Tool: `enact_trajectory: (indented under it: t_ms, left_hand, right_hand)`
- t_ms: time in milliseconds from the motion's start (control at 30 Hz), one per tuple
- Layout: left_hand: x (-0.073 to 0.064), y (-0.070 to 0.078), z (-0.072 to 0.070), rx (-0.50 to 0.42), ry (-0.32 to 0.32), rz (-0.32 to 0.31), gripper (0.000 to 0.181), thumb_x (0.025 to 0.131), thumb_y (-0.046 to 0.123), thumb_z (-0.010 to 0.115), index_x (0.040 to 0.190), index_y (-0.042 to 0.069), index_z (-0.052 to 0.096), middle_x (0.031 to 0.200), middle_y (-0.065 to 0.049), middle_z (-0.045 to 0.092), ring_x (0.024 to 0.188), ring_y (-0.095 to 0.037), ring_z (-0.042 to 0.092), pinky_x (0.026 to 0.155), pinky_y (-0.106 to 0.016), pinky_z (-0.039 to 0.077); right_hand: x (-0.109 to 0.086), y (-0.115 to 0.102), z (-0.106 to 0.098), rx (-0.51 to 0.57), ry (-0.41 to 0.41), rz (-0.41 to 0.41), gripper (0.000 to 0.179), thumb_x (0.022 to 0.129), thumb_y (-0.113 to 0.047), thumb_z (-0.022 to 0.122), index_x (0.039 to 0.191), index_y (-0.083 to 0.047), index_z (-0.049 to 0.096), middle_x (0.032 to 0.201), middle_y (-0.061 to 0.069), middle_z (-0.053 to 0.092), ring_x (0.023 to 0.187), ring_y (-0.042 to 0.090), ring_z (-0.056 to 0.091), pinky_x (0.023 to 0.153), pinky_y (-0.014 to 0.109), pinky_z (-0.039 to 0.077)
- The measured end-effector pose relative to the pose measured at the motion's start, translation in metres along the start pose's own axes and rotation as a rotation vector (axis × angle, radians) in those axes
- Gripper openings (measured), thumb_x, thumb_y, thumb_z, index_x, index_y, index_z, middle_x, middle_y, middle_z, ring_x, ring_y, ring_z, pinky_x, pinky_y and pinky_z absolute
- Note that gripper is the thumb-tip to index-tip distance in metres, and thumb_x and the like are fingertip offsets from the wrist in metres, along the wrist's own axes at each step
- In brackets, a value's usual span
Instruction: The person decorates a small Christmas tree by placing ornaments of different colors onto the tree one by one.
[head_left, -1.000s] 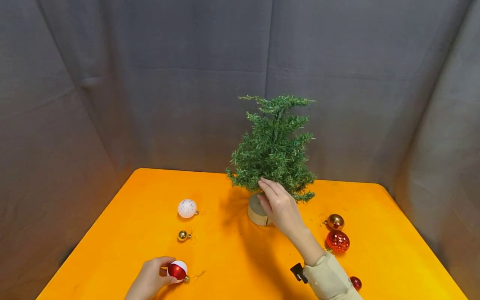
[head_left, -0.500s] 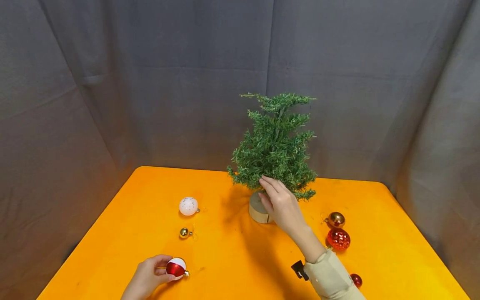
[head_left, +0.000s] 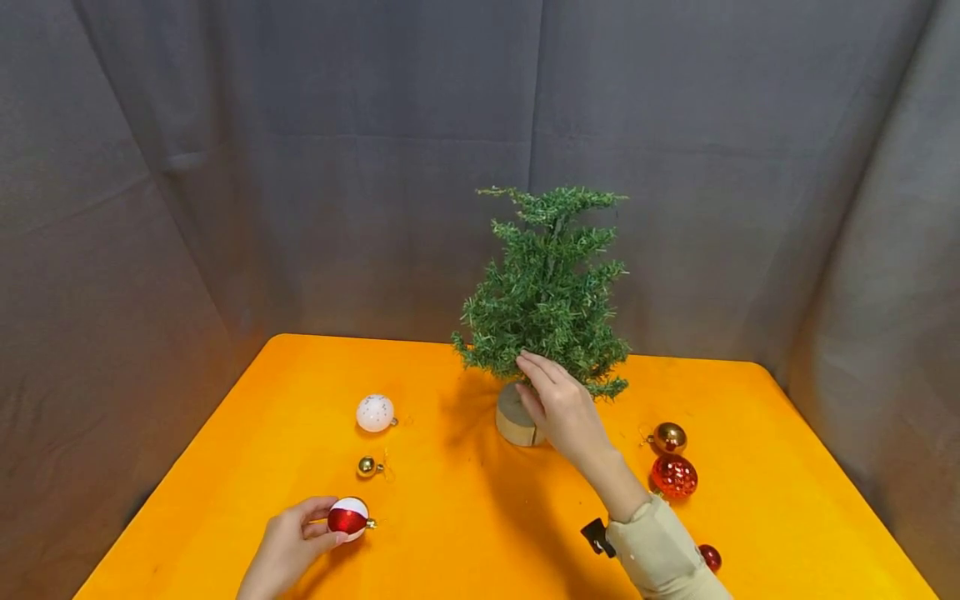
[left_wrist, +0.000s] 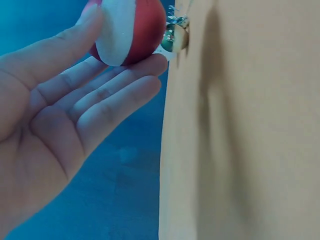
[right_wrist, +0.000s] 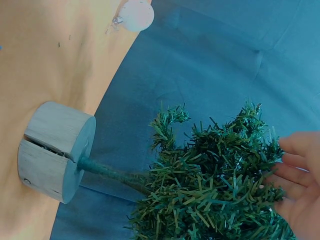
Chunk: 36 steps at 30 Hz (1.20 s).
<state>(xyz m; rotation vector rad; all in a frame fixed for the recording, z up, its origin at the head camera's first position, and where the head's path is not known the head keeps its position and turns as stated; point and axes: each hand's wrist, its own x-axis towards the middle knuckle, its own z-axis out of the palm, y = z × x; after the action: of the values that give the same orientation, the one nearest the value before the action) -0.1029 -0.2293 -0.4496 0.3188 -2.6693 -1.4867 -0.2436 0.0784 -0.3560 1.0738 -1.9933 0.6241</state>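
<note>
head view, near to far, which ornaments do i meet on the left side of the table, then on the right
Left: red-and-white ball in the left hand, small gold ball, white speckled ball. Right: dark red ball, faceted red ball, bronze ball.

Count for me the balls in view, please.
6: red-and-white ball in the left hand; white ball and small gold ball left of the tree; brown ball, bright red ball and small dark red ball on the right. Others may be hidden.
</note>
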Motion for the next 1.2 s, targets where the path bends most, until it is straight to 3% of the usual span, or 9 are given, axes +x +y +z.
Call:
enact_trajectory:
  t_ms: [367,600,933,1200]
  left_hand:
    - [0.001,0.014,0.002,-0.100,0.075,0.078,0.046,0.070,0.004,0.074,0.110,-0.009,0.056,0.102,-0.021,0.061,0.085,-0.028,0.063,0.071,-0.030,0.050]
    - [0.003,0.025,0.004,-0.166,0.078,0.057,0.045,0.071,0.005,0.073,0.112,-0.006,0.057,0.103,-0.019,0.061,0.088,-0.027,0.062,0.070,-0.027,0.051]
    - [0.007,0.041,0.004,-0.126,0.140,0.071,0.044,0.074,0.009,0.073,0.112,-0.006,0.057,0.106,-0.022,0.060,0.089,-0.028,0.062,0.072,-0.028,0.050]
    - [0.006,0.053,0.007,-0.203,0.129,0.062,0.045,0.075,0.006,0.071,0.116,-0.005,0.055,0.108,-0.021,0.059,0.091,-0.027,0.061,0.073,-0.028,0.050]
  right_hand:
    - [0.001,0.001,0.000,0.010,0.008,0.007,0.035,0.074,0.001,0.070,0.107,0.007,0.060,0.109,0.019,0.058,0.098,0.029,0.056,0.078,0.035,0.048]
    - [0.000,0.001,0.001,0.007,0.001,0.023,0.034,0.074,-0.001,0.070,0.106,0.006,0.061,0.108,0.018,0.059,0.098,0.029,0.056,0.078,0.036,0.048]
    - [0.000,0.001,0.001,0.010,0.006,0.031,0.037,0.076,-0.002,0.068,0.111,0.007,0.058,0.109,0.019,0.058,0.098,0.029,0.055,0.080,0.037,0.047]
    - [-0.002,0.001,0.002,0.011,-0.002,0.029,0.039,0.076,-0.002,0.068,0.112,0.007,0.056,0.108,0.019,0.058,0.098,0.029,0.056,0.080,0.037,0.047]
